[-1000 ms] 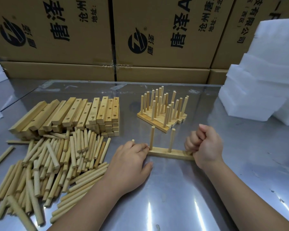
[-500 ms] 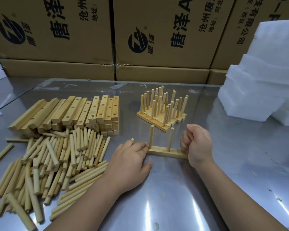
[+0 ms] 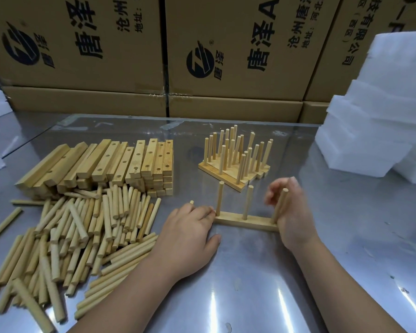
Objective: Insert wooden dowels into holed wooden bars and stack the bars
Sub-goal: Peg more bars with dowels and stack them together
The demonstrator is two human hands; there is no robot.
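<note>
Three dowels [image 3: 247,203] upright in the bar [image 3: 245,221]; left hand [image 3: 187,234] pins its left end, maybe clutching a spare [image 3: 191,202]; right hand [image 3: 296,212] slack beside the rightmost, nearer the stack [image 3: 235,162] toward the table's [image 3: 250,272] far edge.

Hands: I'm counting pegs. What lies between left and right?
In the head view, the bar with two upright dowels; a third dowel stands at the right hand.

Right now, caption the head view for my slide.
Left hand presses the bar; right hand open against its third upright dowel.
</note>
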